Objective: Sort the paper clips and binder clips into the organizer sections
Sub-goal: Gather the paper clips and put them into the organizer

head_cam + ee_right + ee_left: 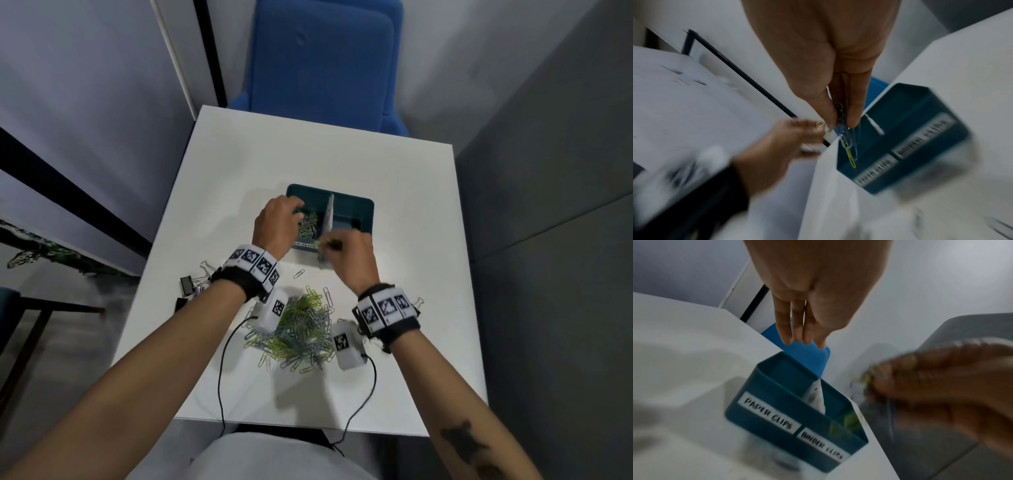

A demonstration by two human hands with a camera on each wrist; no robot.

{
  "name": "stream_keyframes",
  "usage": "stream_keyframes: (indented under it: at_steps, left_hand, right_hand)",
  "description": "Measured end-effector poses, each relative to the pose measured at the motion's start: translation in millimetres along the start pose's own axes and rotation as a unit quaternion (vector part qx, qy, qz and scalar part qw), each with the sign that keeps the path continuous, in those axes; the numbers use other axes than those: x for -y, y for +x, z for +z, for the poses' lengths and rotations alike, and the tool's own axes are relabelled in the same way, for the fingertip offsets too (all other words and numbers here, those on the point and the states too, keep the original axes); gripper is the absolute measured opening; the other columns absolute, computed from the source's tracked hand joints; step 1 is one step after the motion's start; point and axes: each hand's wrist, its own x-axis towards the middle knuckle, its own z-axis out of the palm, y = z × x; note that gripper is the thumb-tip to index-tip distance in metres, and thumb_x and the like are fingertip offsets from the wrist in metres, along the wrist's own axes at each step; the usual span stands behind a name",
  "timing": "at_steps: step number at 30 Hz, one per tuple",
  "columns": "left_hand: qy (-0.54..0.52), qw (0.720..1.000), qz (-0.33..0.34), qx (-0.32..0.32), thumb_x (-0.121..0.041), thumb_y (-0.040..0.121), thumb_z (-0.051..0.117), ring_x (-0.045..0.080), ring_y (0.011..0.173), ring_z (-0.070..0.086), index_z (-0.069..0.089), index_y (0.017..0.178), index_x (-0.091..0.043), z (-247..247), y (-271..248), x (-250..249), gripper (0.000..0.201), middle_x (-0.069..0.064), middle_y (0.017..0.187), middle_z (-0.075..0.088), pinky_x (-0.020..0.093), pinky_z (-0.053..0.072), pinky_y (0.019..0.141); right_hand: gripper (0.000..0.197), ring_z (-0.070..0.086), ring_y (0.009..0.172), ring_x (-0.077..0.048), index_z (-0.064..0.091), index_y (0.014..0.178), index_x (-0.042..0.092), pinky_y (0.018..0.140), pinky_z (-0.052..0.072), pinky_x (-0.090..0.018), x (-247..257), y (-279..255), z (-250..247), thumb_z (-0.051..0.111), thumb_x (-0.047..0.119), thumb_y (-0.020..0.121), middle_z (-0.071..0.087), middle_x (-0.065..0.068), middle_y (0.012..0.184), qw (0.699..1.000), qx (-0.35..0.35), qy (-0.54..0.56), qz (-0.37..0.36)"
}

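A teal organizer stands mid-table, split by a white divider; its front labels read PAPER CLIPS and BINDER CLIPS. Green and grey paper clips lie in its left section. My left hand hovers over that section with straight fingers and holds nothing. At the organizer's front edge my right hand pinches a small bunch of paper clips, with a yellow one dangling. A big pile of paper clips lies on the table nearer me.
Black and silver binder clips lie at the table's left edge, and one more shows by my right wrist. A blue chair stands beyond the white table. Grey walls close in on both sides.
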Motion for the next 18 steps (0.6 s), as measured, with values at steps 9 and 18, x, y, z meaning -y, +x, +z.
stream_keyframes:
  at_steps: [9, 18]
  left_hand:
    - [0.047, 0.991, -0.013, 0.128, 0.008, 0.088, 0.056, 0.025, 0.086, 0.065, 0.069, 0.108, -0.010, 22.4, -92.0, 74.2, 0.030, 0.011, 0.103, 0.070, 0.029, 0.050, 0.071]
    - [0.145, 0.948, -0.038, 0.279, -0.040, 0.087, 0.065, 0.027, 0.109, 0.054, 0.031, 0.143, -0.010, 36.9, -186.6, 118.8, 0.071, 0.009, 0.130, 0.041, 0.036, 0.049, 0.073]
  right_hand:
    - [0.022, 0.066, 0.091, -0.021, 0.073, 0.098, 0.013, 0.085, 0.055, -0.035, 23.7, 81.7, -0.9, 0.078, 0.016, 0.077, 0.073, -0.005, 0.098, 0.996, 0.069, -0.045, 0.020]
    - [0.036, 0.062, 0.096, -0.022, 0.063, 0.114, 0.014, 0.087, 0.053, -0.035, -52.0, -35.0, 43.8, 0.074, 0.030, 0.083, 0.063, -0.007, 0.115, 0.975, 0.163, -0.110, 0.099]
